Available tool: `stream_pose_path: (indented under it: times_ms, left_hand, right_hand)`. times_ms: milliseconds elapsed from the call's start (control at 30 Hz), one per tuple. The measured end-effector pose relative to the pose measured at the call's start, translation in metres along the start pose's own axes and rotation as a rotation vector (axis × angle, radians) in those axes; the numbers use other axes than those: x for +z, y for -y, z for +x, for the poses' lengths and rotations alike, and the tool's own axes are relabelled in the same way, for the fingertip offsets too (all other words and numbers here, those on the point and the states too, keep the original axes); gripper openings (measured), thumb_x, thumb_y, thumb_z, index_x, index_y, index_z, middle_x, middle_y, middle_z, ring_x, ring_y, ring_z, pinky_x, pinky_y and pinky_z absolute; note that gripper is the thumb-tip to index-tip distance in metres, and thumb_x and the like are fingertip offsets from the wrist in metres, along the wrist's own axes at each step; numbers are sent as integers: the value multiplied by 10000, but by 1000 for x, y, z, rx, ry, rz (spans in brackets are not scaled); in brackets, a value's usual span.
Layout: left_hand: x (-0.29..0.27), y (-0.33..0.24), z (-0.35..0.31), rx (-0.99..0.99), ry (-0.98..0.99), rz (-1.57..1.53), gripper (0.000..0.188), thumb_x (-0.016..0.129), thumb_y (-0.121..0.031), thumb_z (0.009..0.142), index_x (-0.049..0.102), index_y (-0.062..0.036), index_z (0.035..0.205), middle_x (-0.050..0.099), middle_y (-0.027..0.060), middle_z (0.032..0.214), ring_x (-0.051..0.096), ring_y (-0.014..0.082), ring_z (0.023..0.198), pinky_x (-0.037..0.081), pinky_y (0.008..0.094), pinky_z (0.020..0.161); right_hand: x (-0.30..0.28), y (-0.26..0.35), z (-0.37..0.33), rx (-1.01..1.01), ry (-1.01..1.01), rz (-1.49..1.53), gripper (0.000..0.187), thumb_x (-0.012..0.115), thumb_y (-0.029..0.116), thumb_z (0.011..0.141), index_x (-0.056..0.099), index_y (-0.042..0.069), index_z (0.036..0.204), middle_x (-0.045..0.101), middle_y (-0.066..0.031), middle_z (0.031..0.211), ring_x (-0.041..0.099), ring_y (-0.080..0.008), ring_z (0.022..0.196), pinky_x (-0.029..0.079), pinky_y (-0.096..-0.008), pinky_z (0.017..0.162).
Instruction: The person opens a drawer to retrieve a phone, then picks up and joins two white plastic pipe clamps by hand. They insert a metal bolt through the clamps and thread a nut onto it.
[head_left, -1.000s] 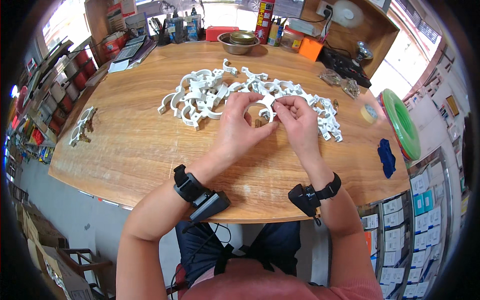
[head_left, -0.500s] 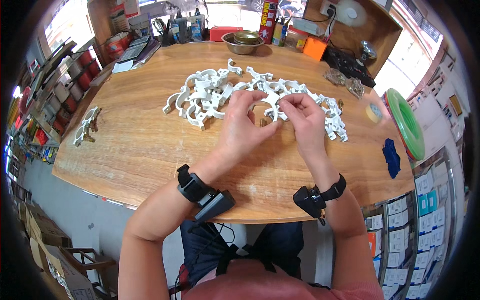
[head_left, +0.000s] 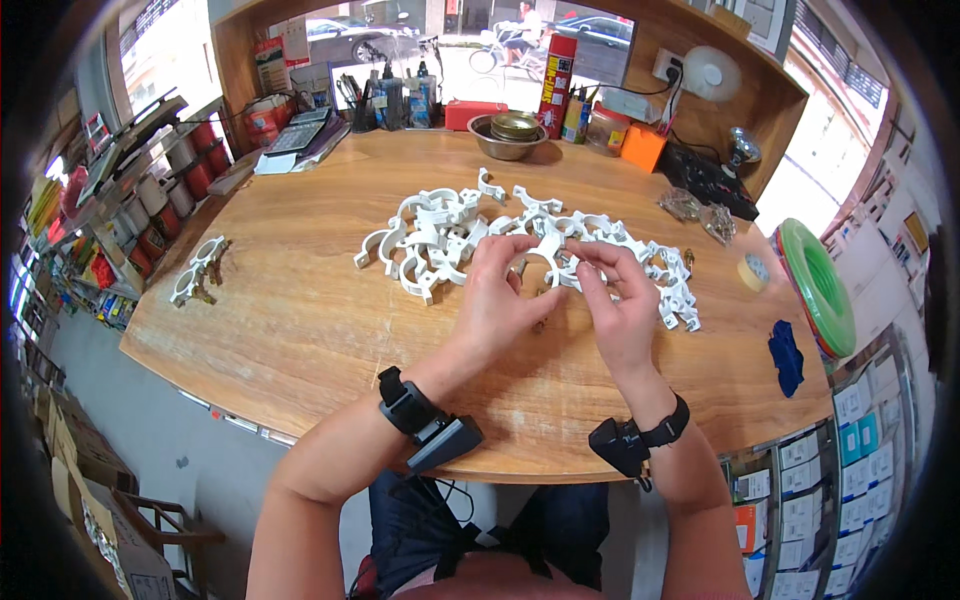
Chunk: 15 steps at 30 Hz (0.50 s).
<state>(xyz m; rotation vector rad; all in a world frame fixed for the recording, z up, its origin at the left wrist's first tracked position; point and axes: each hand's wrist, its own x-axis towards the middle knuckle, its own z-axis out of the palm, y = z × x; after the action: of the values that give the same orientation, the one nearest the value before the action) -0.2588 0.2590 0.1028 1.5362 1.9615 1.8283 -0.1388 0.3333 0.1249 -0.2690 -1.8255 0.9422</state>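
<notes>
My left hand (head_left: pixel 497 300) is closed on a white plastic pipe clamp (head_left: pixel 546 246), thumb and forefinger gripping its curved part above the table. Beside the clamp's right end, my right hand (head_left: pixel 622 305) pinches with thumb and fingers; what sits between those fingertips is too small to make out. Behind both hands lies a loose heap of white clamp pieces (head_left: pixel 432 212), spreading to smaller white pieces (head_left: pixel 676 300) on the right. At the far left of the table, a few joined clamps (head_left: pixel 198 268) with brass-coloured screws lie apart.
Metal bowls (head_left: pixel 507 146) stand at the back of the wooden table (head_left: pixel 330 330), near a red spray can (head_left: pixel 557 85) and an orange box (head_left: pixel 643 149). Toward the right are clear bags (head_left: pixel 714 222), a tape roll (head_left: pixel 752 271), a blue cloth (head_left: pixel 785 358) and a green coil (head_left: pixel 815 285).
The whole view has tilted upward, so the table and hands appear lower. My left hand keeps its hold on the clamp; my right fingers have shifted slightly beside it.
</notes>
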Motion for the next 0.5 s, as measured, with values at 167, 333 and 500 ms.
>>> stream_pose_path:
  times_ms: [167,333,500]
  left_hand:
    - [2,4,0,-1,-36,-18,521,746,-168,620,500,-22,1055,464,50,1015,480,107,884,417,208,594]
    - [3,4,0,-27,-24,-91,481,736,-146,623,508,-26,1029,448,94,1005,483,159,836,448,227,593]
    - [2,1,-1,-75,-13,-103,505,744,-163,629,497,-21,1047,454,58,1023,467,106,827,416,203,589]
  right_hand:
    - [-4,0,-2,-2,90,-80,143,569,45,773,604,-1,904,624,-107,897,594,-200,783,437,-302,766]
    - [-2,-6,1,-58,4,-147,122,577,56,763,621,15,869,635,-95,858,591,-226,794,418,-318,775]
    - [-2,-7,0,-161,-21,-160,121,579,63,761,625,21,865,637,-87,860,586,-219,826,416,-323,774]
